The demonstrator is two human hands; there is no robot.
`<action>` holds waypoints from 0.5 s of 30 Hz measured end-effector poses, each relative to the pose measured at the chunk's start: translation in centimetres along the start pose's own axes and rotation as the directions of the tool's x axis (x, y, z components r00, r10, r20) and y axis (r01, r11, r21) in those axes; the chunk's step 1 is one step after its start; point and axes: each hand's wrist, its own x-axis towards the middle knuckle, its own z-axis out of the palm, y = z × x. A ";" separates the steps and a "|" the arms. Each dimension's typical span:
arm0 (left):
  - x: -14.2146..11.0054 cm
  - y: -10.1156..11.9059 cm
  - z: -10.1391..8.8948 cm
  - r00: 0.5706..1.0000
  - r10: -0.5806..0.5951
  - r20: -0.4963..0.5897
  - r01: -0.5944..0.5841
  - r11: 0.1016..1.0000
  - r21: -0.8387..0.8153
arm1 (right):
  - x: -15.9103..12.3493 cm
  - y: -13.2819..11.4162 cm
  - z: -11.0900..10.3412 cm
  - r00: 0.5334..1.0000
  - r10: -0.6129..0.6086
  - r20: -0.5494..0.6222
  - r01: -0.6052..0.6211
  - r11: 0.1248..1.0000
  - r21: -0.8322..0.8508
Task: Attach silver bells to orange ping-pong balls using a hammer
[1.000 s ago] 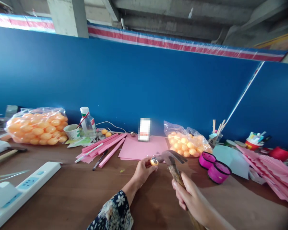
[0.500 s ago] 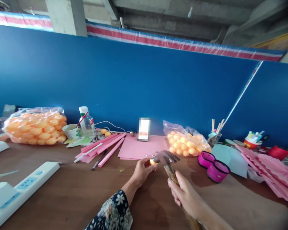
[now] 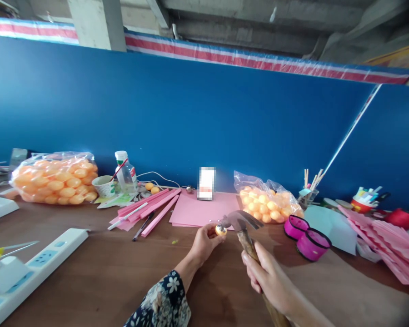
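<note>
Between the thumb and fingers of my left hand (image 3: 205, 240) is a small orange ball (image 3: 221, 230), with something shiny and silvery at its top. What the silvery part is I cannot make out. My right hand (image 3: 267, 268) is closed around the wooden handle of a claw hammer (image 3: 243, 221). The hammer's head is right beside the ball, its face toward it and its claw pointing right. Whether head and ball touch is unclear. Behind both hands lie sheets of pink paper (image 3: 187, 211).
Bags of orange balls (image 3: 57, 181) (image 3: 264, 204) stand left and right. Pink strips (image 3: 160, 215) and a pen lie left of the paper. A power strip (image 3: 44, 261) is at front left. Magenta rings (image 3: 313, 245) and folded pink paper (image 3: 385, 240) lie right. A blue partition (image 3: 191, 109) rises behind.
The view has shifted slightly, so most things sit a little further right. The hammer head stays beside the ball; more of the ball's silvery top shows now.
</note>
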 end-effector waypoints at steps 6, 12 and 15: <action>0.3 -0.7 -0.3 0.999 0.039 0.032 -0.038 0.999 -0.019 | 0.2 -0.2 -0.4 0.999 0.017 0.048 -0.017 1.000 0.009; 0.3 -0.8 -0.3 0.999 0.042 -0.001 -0.042 0.998 0.054 | 0.0 -0.2 -0.8 1.000 -0.004 0.029 0.003 1.000 0.018; 0.3 -0.8 -0.3 0.999 0.034 0.014 -0.034 0.999 0.038 | -0.1 -0.3 -0.8 0.997 0.036 0.071 -0.037 0.999 0.013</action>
